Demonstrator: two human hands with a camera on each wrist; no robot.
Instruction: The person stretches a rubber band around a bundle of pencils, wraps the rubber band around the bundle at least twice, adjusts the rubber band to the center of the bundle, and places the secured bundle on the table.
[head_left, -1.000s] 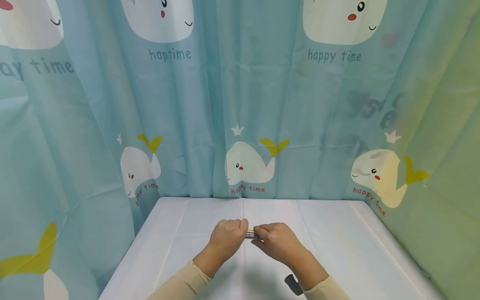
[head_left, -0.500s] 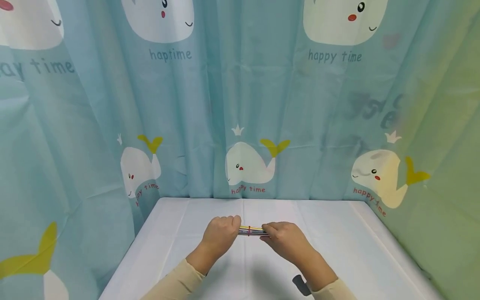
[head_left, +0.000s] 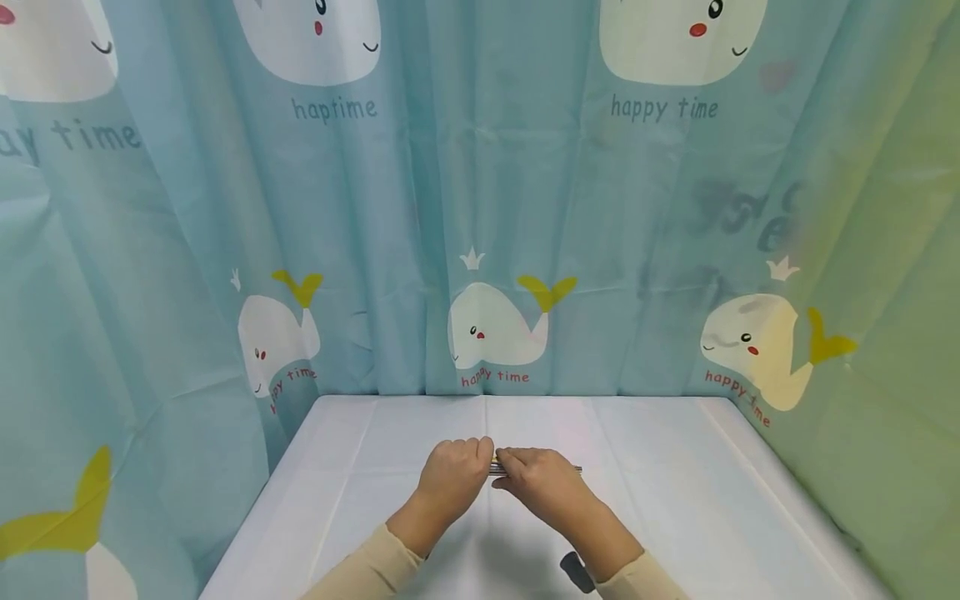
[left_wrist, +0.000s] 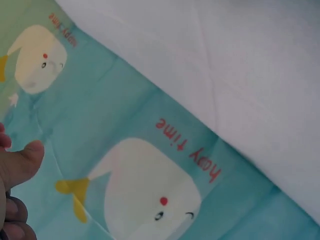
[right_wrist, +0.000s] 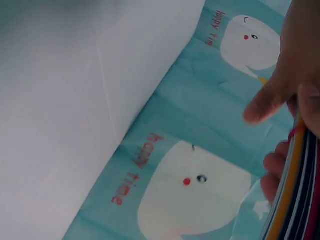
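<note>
A bundle of pencils [right_wrist: 287,200], yellow, dark and pale, lies between both hands above the table. A red band [right_wrist: 296,131] goes round it in the right wrist view. My left hand [head_left: 453,477] grips the bundle's left part, its fingers curled in a fist. My right hand [head_left: 542,483] pinches the bundle close beside the left one, thumb below and fingers above. A short end of the bundle sticks out right of the right hand in the head view. Most of the bundle is hidden by the hands there. Only a thumb [left_wrist: 25,162] and some fingertips show in the left wrist view.
A white covered table [head_left: 675,467] spreads below the hands. Behind it and at the sides hangs a blue-green curtain [head_left: 390,208] with printed whales. A dark piece [head_left: 576,572] shows beside the right wrist.
The hands first drew apart, baring the banded middle of the bundle, then came together again. The right hand has slid left along it, and an end now shows at its right.
</note>
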